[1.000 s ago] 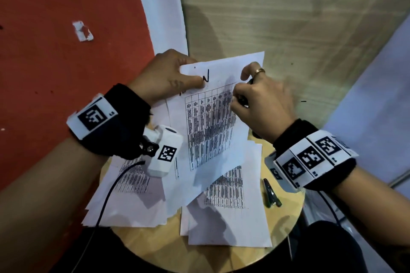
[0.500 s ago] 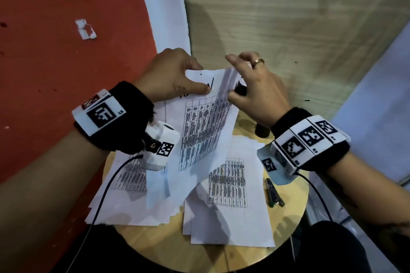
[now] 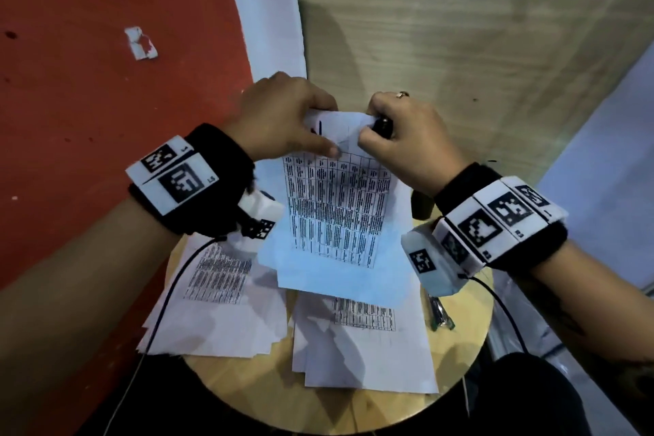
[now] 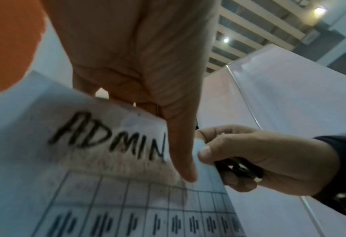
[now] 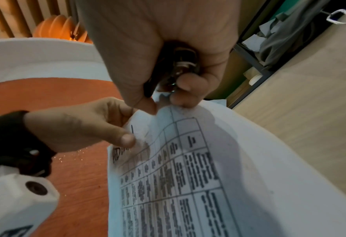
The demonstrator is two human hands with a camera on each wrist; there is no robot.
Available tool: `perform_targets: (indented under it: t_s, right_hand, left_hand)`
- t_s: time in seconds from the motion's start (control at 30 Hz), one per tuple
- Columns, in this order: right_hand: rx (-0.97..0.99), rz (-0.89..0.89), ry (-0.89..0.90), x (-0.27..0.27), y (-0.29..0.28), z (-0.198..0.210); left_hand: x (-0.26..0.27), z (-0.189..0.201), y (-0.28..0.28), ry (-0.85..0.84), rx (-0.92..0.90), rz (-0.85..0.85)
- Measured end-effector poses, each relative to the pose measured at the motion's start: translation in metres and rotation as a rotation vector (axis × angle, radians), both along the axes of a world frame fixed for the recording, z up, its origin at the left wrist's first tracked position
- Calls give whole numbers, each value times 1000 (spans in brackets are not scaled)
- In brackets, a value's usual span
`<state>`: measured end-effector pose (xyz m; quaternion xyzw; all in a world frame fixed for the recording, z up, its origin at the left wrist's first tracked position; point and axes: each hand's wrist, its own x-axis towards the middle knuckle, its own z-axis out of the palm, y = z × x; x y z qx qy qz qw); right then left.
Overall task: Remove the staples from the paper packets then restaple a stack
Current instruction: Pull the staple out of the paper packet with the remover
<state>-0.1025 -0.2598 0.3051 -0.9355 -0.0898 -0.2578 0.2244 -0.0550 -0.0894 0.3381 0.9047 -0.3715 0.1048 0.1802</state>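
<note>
Paper packet [image 3: 339,209] is lifted over round stool [image 3: 470,322], its top edge held betw. both hands. Left hand [image 3: 283,117] pinches it w/ thumb by the word "ADMIN". Right hand [image 3: 407,138] pinches top corner, other fingers curled round black staple remover [image 5: 180,67]. Loose sheets [image 3: 357,340] lie on stool below.

Round wooden stool top [image 3: 470,340]; red floor [image 3: 88,81] bearing a torn paper scrap [image 3: 139,42]; pale wood-grain panel [image 3: 460,28]; orange ribbed object [image 5: 60,28].
</note>
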Motion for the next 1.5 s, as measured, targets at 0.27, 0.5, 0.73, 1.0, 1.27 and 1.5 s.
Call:
perform_targets:
  t_s: [0.27,0.5,0.73,1.0,1.27,1.5]
  right_hand:
    - [129,62,-47,-5,-7,-1]
    - [441,130,-259,-23,-12,-1]
    - [341,208,-62,-29,-12,-7]
    - [66,131,-169,-29,0,-9]
    - [36,95,45,-32,3,-7]
    - [39,189,-7,-27,4,-6]
  left_hand:
    - [3,-5,-1,348,-212,-83]
    - [-1,3,0,420,-267,-14]
    - [-7,5,-1,392,-273,51]
    - [-8,1,-1,425,-330,44]
    - [-9,-1,0,446,-364,54]
    - [-11,-3,1,483,-396,66]
